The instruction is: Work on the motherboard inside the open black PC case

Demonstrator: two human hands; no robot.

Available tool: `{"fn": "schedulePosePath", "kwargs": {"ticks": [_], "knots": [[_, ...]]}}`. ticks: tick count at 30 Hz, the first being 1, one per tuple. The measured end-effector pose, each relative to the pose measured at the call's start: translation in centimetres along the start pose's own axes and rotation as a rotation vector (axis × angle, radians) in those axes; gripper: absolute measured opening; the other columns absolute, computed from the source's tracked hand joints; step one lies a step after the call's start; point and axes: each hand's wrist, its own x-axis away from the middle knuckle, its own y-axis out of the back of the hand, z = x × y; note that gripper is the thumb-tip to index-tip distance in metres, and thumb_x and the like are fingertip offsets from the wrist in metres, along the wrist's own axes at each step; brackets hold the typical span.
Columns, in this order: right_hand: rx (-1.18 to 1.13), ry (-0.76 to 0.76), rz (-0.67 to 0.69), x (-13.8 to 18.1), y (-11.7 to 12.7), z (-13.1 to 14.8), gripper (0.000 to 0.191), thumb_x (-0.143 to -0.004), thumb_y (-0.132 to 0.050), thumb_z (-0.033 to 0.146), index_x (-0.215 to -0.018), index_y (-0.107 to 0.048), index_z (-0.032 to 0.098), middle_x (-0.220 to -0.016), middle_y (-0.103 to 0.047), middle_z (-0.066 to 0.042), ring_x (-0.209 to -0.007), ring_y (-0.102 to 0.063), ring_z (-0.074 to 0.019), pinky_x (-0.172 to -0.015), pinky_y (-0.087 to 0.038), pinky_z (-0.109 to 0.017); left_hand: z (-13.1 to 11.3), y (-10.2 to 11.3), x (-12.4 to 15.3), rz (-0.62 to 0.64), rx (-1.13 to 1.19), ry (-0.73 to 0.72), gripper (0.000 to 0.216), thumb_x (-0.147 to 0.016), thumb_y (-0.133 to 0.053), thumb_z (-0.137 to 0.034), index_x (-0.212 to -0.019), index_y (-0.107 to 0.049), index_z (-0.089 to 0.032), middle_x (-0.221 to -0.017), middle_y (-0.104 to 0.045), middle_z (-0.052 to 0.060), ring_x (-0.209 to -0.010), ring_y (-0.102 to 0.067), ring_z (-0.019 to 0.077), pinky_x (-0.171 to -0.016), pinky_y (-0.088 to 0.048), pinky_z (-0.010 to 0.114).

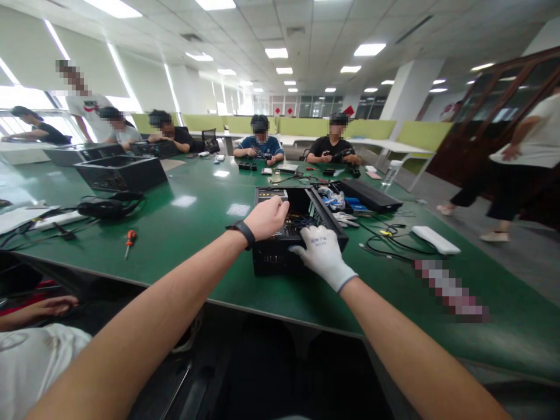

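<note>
An open black computer case (280, 262) lies on the green table right in front of me, with boards and cables showing inside. Bare and wearing a dark wristband, my left hand (268, 219) is closed above the case's left part; whatever its fingers may hold is hidden. My right hand (322, 251), in a white glove, grips the near right rim of the case, its fingertips over the edge and its thumb along the front. Just inside the far left of the case sits a labelled metal unit (272, 193).
An orange screwdriver (130, 239) lies to the left on the green table (196, 256). Right of the case are white gloves (345, 219), a black panel (370, 195), cables and a white box (436, 240). Another open case (120, 172) stands far left. Several people sit around the table.
</note>
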Motion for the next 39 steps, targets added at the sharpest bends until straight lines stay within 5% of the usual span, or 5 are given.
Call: {"fn": "schedulePosePath", "kwargs": {"ticks": [9,16,23,29,39], "knots": [[0.06,-0.106,0.054,-13.9,-3.4,-0.7,0.042,-0.092,-0.059,0.043,-0.124,-0.057,0.017,-0.125,-0.059,-0.01,-0.108,-0.06,-0.0214,-0.091,-0.051,-0.044,1.9,-0.2,1.8,-0.022,0.094,0.052,0.031,-0.099,-0.034,-0.04,-0.077,-0.046,-0.022,-0.078,-0.063,0.003,-0.073,-0.057,0.0175,-0.066,-0.038,0.03],[0.063,-0.084,0.059,-16.1,-4.0,-1.5,0.041,-0.092,-0.058,0.042,-0.125,-0.057,0.017,-0.125,-0.059,-0.009,-0.108,-0.06,-0.0214,-0.091,-0.051,-0.044,4.0,-1.3,2.9,-0.018,0.154,0.086,0.028,-0.099,-0.035,-0.039,-0.078,-0.044,-0.023,-0.078,-0.061,0.002,-0.072,-0.056,0.0163,-0.066,-0.039,0.03],[0.056,-0.043,0.041,-12.3,-3.3,-0.9,0.042,-0.092,-0.057,0.045,-0.124,-0.057,0.018,-0.125,-0.059,-0.009,-0.109,-0.059,-0.0219,-0.093,-0.049,-0.046,4.1,-0.7,2.6,-0.066,0.204,0.088,0.015,-0.094,-0.038,-0.03,-0.082,-0.043,-0.022,-0.083,-0.059,0.003,-0.078,-0.055,0.0176,-0.073,-0.043,0.031],[0.026,-0.012,0.008,-5.2,-2.0,-0.1,0.047,-0.091,-0.049,0.056,-0.113,-0.058,0.016,-0.11,-0.061,-0.013,-0.103,-0.054,-0.0249,-0.087,-0.038,-0.039,2.0,-0.1,1.8,-0.09,0.191,0.099,0.013,-0.09,-0.042,-0.022,-0.103,-0.042,-0.019,-0.105,-0.057,0.01,-0.099,-0.055,0.0196,-0.089,-0.045,0.033],[-0.048,0.052,-0.033,8.6,2.2,1.5,0.034,-0.087,-0.059,0.051,-0.103,-0.061,0.021,-0.096,-0.061,-0.008,-0.089,-0.05,-0.0249,-0.076,-0.026,-0.036,-2.2,-3.1,0.9,0.427,-0.205,0.161,0.042,-0.084,-0.051,-0.018,-0.124,-0.042,-0.008,-0.124,-0.053,0.025,-0.109,-0.061,0.03,-0.09,-0.047,0.038]]}}
